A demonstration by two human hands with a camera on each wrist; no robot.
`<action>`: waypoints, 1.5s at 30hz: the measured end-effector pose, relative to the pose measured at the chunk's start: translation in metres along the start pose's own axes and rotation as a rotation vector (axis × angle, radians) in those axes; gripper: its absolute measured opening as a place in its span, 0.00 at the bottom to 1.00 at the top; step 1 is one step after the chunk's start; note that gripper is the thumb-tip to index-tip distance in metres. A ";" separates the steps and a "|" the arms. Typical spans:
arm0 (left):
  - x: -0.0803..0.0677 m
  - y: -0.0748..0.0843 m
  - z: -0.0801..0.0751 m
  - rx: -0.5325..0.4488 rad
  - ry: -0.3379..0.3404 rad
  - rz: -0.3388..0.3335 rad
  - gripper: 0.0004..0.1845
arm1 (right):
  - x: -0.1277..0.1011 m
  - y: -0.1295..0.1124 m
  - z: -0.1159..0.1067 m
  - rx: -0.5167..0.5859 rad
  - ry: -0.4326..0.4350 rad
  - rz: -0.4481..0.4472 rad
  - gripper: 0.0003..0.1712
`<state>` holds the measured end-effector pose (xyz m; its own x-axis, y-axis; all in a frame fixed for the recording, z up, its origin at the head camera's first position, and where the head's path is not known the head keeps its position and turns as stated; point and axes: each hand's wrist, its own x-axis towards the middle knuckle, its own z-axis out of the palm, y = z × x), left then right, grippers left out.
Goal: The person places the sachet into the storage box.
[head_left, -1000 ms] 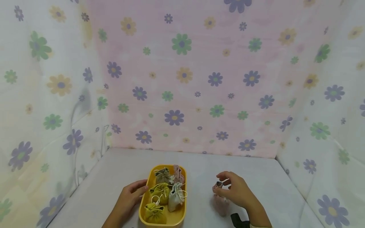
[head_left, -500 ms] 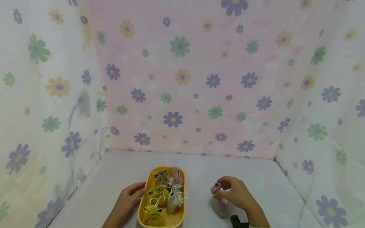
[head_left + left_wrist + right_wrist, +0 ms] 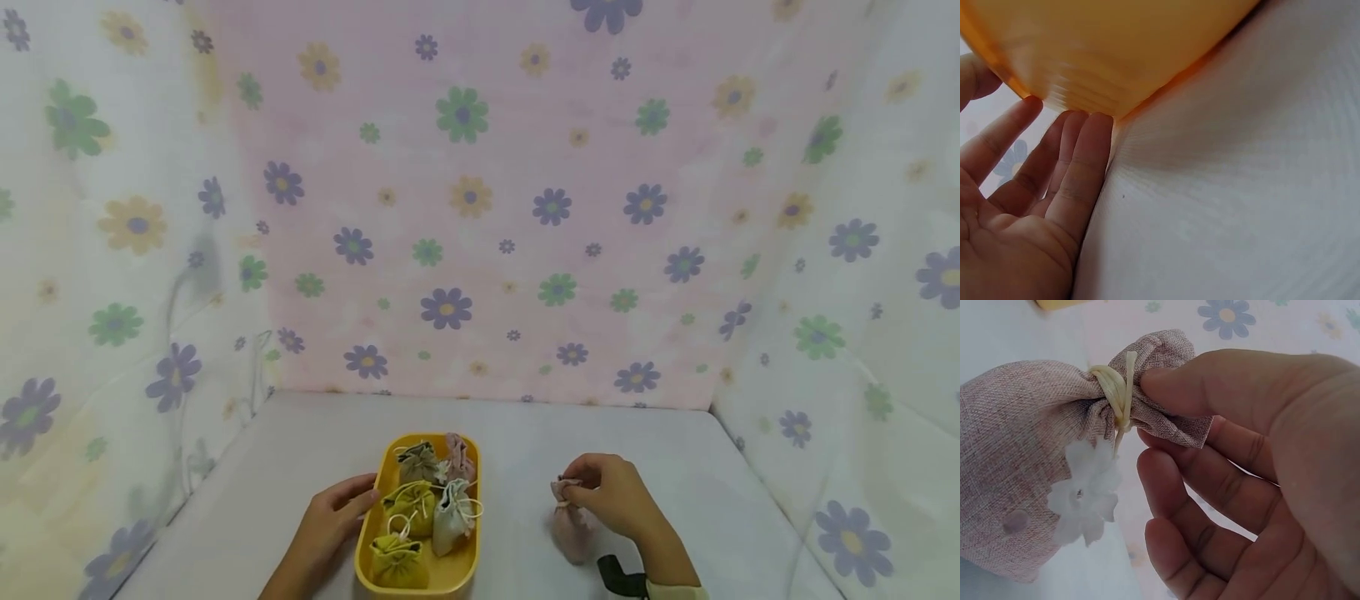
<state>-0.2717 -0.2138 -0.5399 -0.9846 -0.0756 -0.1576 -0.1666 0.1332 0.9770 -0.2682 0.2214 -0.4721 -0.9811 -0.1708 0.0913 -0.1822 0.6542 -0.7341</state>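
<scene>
A pink drawstring pouch point(image 3: 572, 535) stands on the white table, and my right hand point(image 3: 611, 497) pinches its gathered neck between thumb and fingers. In the right wrist view the pouch point(image 3: 1010, 462) shows a cream cord round its neck and a white flower charm point(image 3: 1085, 490). My left hand point(image 3: 330, 521) touches the left side of a yellow tray point(image 3: 363, 542); in the left wrist view its fingertips rest against the tray's outer wall point(image 3: 1116, 56), fingers nearly straight. The tray holds several pouches: two mustard, one olive, one pink, one pale grey-white point(image 3: 452, 525).
A white table point(image 3: 510, 442) lies under both hands, enclosed by flowered cloth walls point(image 3: 480, 208) at the back and sides. A black strap point(image 3: 621, 577) sits at the right wrist. A thin cable shadow point(image 3: 176, 333) shows behind the left cloth.
The right hand's thumb and fingers have closed on the top of the pink pouch, which stands slightly more upright. The left hand stays at the tray. The head view has shifted slightly.
</scene>
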 end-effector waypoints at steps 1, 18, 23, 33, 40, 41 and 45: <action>0.000 0.000 0.000 0.020 -0.004 0.008 0.35 | 0.000 0.000 -0.001 0.000 0.002 0.001 0.06; -0.007 0.006 -0.022 0.152 -0.271 0.045 0.37 | -0.005 -0.017 -0.008 -0.020 0.079 -0.004 0.04; -0.007 0.007 -0.016 0.141 -0.216 0.051 0.34 | -0.006 -0.021 -0.008 -0.008 0.093 -0.013 0.07; -0.011 0.011 -0.013 0.102 -0.184 0.032 0.34 | -0.008 -0.028 -0.008 -0.019 0.099 -0.061 0.08; -0.009 0.010 -0.009 0.096 -0.176 0.028 0.34 | -0.014 -0.041 -0.009 -0.003 0.118 -0.120 0.07; -0.008 0.010 -0.008 0.098 -0.176 0.029 0.34 | -0.015 -0.043 -0.009 0.002 0.125 -0.129 0.08; -0.008 0.009 -0.007 0.095 -0.168 0.030 0.34 | -0.018 -0.052 -0.010 0.031 0.157 -0.153 0.10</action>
<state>-0.2655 -0.2189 -0.5284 -0.9828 0.0947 -0.1585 -0.1339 0.2258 0.9649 -0.2415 0.1978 -0.4290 -0.9407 -0.1478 0.3053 -0.3301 0.6059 -0.7238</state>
